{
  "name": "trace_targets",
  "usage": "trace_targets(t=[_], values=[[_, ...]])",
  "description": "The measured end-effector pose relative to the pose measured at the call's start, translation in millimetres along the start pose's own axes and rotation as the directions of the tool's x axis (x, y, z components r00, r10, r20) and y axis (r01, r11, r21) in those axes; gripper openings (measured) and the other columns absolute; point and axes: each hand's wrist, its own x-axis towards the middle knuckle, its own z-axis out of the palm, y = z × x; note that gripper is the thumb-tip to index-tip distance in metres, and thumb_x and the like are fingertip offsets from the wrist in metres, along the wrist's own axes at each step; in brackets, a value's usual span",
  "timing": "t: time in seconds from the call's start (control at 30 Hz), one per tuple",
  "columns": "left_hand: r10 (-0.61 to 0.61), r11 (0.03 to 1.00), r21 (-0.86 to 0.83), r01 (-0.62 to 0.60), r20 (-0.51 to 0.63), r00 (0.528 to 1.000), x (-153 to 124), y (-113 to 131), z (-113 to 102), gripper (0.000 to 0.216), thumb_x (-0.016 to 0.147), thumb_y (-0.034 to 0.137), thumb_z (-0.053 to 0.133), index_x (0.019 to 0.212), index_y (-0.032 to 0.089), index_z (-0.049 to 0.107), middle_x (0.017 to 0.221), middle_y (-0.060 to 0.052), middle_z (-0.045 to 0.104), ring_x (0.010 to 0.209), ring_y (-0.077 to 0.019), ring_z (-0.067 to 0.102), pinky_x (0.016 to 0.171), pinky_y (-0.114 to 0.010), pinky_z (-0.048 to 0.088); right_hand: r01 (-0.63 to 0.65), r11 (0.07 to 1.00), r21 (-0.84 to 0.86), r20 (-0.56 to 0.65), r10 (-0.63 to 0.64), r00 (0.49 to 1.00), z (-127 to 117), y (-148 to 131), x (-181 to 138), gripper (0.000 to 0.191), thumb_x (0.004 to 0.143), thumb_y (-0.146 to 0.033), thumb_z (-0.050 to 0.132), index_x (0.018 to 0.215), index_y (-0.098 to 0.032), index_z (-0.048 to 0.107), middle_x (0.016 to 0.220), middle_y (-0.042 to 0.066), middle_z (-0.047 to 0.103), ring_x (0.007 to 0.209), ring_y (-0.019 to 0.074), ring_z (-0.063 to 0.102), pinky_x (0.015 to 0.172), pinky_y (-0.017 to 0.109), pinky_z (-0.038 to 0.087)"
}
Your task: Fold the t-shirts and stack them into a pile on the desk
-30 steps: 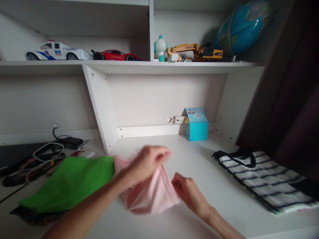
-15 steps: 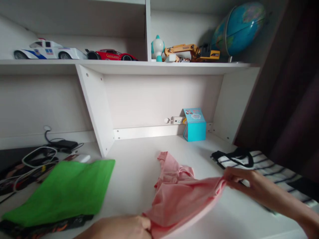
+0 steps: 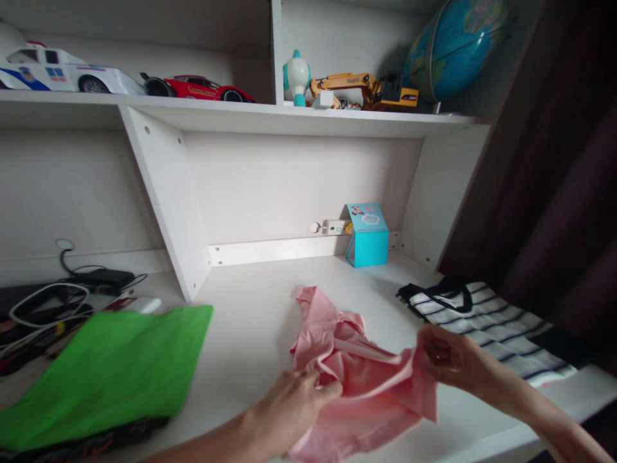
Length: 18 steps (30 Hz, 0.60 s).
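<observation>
Near the front edge of the white desk (image 3: 250,321), the left hand (image 3: 289,408) and the right hand (image 3: 450,360) each pinch the crumpled pink cloth garment (image 3: 357,366) lying between them. Left lies a flat green cloth (image 3: 106,373), right a folded striped shirt (image 3: 486,321), and farther back a small blue box (image 3: 367,236).

On my worktop (image 3: 260,302), the blue box (image 3: 367,235) stands at the back wall. A white socket (image 3: 332,226) sits just left of the box. A striped shirt (image 3: 486,325) lies in front of it to the right, a green cloth (image 3: 106,370) far to its left, with cables (image 3: 53,308) behind that. Above the box, a shelf (image 3: 289,119) carries a yellow digger (image 3: 361,90), a globe (image 3: 453,45), a red car (image 3: 193,88) and a white car (image 3: 53,67).
</observation>
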Motion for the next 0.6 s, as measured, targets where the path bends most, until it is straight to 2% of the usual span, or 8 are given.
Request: trace_targets(t=[0.1, 0.17, 0.23, 0.33, 0.37, 0.43, 0.53, 0.6], values=[[-0.08, 0.962, -0.265, 0.066, -0.044, 0.996, -5, -20, -20, 0.032, 0.081, 0.005, 0.041, 0.097, 0.023, 0.063, 0.098, -0.001, 0.066, 0.081, -0.013, 0.062, 0.073, -0.02, 0.045, -0.027, 0.993, 0.115, -0.003, 0.027, 1.0, -1, 10, 1, 0.039, 0.077, -0.044, 0.065, 0.104, -0.018, 0.051, 0.074, -0.002, 0.053, 0.067, 0.0104, 0.05, 0.06, 0.021, 0.042], [-0.18, 0.904, -0.405, 0.141, -0.062, 0.982, -6, -33, -30, 0.027, 0.083, 0.009, 0.038, 0.087, 0.019, 0.063, 0.089, -0.001, 0.066, 0.075, -0.0117, 0.061, 0.067, -0.018, 0.043, -0.034, 0.997, 0.062, 0.005, 0.034, 0.999, 0, 16, 3, 0.035, 0.079, -0.047, 0.062, 0.091, -0.015, 0.057, 0.067, -0.002, 0.051, 0.06, 0.0083, 0.046, 0.054, 0.02, 0.037], [-0.254, 0.864, -0.471, 0.18, -0.097, 0.962, -5, -44, -36, 0.016, 0.082, 0.017, 0.045, 0.087, 0.017, 0.06, 0.088, -0.002, 0.065, 0.076, -0.0127, 0.059, 0.067, -0.019, 0.042, -0.046, 0.998, 0.046, -0.028, 0.048, 0.998, 4, 17, 5, 0.037, 0.083, -0.051, 0.055, 0.078, -0.015, 0.055, 0.062, -0.003, 0.049, 0.056, 0.0072, 0.042, 0.052, 0.019, 0.036], [-0.287, 0.88, -0.426, 0.208, -0.129, 0.949, -9, -55, -42, 0.015, 0.071, 0.023, 0.059, 0.084, 0.017, 0.057, 0.084, 0.001, 0.062, 0.076, -0.0134, 0.056, 0.068, -0.019, 0.039, -0.062, 0.991, 0.115, -0.056, 0.069, 0.996, 9, 12, 2, 0.038, 0.083, -0.055, 0.052, 0.077, -0.018, 0.046, 0.061, -0.005, 0.045, 0.053, 0.0071, 0.042, 0.049, 0.019, 0.036], [-0.295, 0.893, -0.384, 0.232, -0.113, 0.949, -12, -59, -45, 0.01, 0.07, 0.022, 0.058, 0.079, 0.018, 0.056, 0.077, 0.002, 0.06, 0.071, -0.0124, 0.054, 0.064, -0.019, 0.037, -0.055, 0.99, 0.129, -0.012, 0.057, 0.998, 9, 9, -1, 0.039, 0.081, -0.056, 0.054, 0.077, -0.019, 0.042, 0.06, -0.006, 0.043, 0.052, 0.0066, 0.04, 0.047, 0.018, 0.035], [-0.316, 0.912, -0.296, 0.283, -0.07, 0.946, -26, -69, -54, 0.005, 0.072, 0.019, 0.05, 0.069, 0.018, 0.054, 0.063, 0.005, 0.052, 0.061, -0.0105, 0.049, 0.056, -0.019, 0.031, -0.042, 0.991, 0.13, 0.157, 0.021, 0.987, 9, 3, -10, 0.043, 0.075, -0.055, 0.062, 0.074, -0.02, 0.038, 0.059, -0.007, 0.039, 0.051, 0.0049, 0.034, 0.043, 0.015, 0.03], [-0.369, 0.917, -0.168, 0.361, -0.013, 0.93, -61, -92, -70, 0.012, 0.072, 0.018, 0.044, 0.063, 0.018, 0.052, 0.055, 0.005, 0.046, 0.056, -0.0104, 0.045, 0.053, -0.021, 0.026, -0.132, 0.989, 0.062, 0.406, 0.096, 0.909, 6, -4, -25, 0.038, 0.073, -0.047, 0.066, 0.073, -0.017, 0.044, 0.06, -0.005, 0.041, 0.053, 0.0046, 0.035, 0.045, 0.014, 0.031], [-0.422, 0.897, -0.088, 0.433, 0.115, 0.899, -84, -107, -78, 0.013, 0.068, 0.015, 0.043, 0.059, 0.017, 0.053, 0.053, 0.004, 0.047, 0.054, -0.0115, 0.046, 0.052, -0.022, 0.026, -0.192, 0.981, -0.03, 0.482, 0.182, 0.857, 5, -7, -29, 0.027, 0.073, -0.037, 0.066, 0.072, -0.015, 0.049, 0.059, -0.004, 0.044, 0.054, 0.0061, 0.042, 0.046, 0.014, 0.035]])
